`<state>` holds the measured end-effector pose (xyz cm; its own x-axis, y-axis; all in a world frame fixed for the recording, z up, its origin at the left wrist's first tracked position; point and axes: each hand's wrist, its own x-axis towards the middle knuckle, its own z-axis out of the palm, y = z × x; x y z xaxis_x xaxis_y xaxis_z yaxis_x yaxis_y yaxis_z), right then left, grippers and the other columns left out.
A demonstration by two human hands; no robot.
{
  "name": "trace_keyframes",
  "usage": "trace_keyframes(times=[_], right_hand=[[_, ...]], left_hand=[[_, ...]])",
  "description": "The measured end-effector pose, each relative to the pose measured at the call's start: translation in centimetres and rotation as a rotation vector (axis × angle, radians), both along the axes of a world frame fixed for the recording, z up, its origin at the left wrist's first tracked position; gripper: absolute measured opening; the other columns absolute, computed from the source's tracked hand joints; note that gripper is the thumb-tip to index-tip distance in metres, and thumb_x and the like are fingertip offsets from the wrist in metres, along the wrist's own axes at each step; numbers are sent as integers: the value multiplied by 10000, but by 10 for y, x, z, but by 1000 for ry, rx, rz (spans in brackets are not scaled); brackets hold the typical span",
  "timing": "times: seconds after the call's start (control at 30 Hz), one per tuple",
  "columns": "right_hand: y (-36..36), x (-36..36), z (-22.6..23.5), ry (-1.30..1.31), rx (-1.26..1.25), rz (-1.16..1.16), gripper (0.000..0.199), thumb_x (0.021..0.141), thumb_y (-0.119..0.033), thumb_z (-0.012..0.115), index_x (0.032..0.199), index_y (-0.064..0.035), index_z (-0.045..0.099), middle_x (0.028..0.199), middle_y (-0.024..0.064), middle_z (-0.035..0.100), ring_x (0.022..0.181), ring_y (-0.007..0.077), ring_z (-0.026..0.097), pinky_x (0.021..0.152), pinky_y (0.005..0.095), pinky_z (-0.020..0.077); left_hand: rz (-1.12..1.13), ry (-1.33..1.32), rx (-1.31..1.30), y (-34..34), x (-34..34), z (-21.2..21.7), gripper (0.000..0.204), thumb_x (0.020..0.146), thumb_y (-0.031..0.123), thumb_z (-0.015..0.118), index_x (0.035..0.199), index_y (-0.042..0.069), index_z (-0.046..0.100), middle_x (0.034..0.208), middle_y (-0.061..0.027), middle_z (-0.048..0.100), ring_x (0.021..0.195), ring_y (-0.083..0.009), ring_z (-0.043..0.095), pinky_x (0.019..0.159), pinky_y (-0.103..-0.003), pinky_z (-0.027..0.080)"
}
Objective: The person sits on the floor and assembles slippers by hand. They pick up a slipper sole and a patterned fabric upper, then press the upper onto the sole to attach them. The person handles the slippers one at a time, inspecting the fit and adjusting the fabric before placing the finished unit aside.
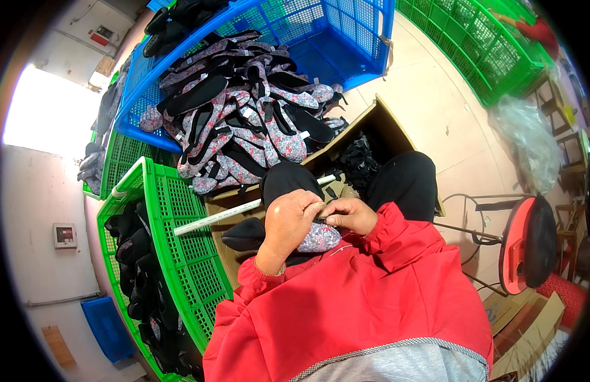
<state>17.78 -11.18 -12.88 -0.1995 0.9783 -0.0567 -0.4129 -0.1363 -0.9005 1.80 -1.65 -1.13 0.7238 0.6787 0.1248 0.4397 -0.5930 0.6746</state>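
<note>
Two hands (320,219), floral shoe (318,237), blue crate (346,38)

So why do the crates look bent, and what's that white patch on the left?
In the head view, the fisheye lens bows the green crate and blue crate toward a black rim; the white patch is blown-out glare. Both hands, left hand and right hand, and the floral shoe they hold are sharp and evenly lit.
</note>
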Motion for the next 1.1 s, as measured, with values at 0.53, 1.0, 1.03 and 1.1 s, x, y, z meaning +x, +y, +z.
trace_keyframes(times=[0.53,1.0,1.03,1.1], right_hand=[[-16,-6,-7,153,-147,-64,525,874,-102,715,1333,10,485,1200,38,583,1076,110,548,961,278,445],[-5,16,-24,463,-316,-218,453,919,-195,500,1327,2,518,959,75,661,645,115,579,551,237,450],[-4,19,-31,483,-348,-169,457,926,-217,478,1326,0,517,865,62,668,521,100,546,436,218,410],[-3,18,-34,519,-428,-87,461,936,-264,438,1312,-11,524,728,28,609,414,76,402,363,219,263]], left_hand=[[31,-74,161,37,61,-33,218,871,108,605,1061,76,708,874,-138,679,790,-311,654,703,-400,500],[-153,-37,171,17,0,41,193,765,82,710,954,45,692,949,-121,694,905,-313,661,819,-394,521],[-262,24,176,14,-9,44,295,733,137,751,1012,61,689,992,-123,689,969,-319,645,869,-414,506],[-363,186,347,3,-14,51,435,705,177,770,1117,88,661,1097,-93,656,1055,-293,610,982,-414,445]])
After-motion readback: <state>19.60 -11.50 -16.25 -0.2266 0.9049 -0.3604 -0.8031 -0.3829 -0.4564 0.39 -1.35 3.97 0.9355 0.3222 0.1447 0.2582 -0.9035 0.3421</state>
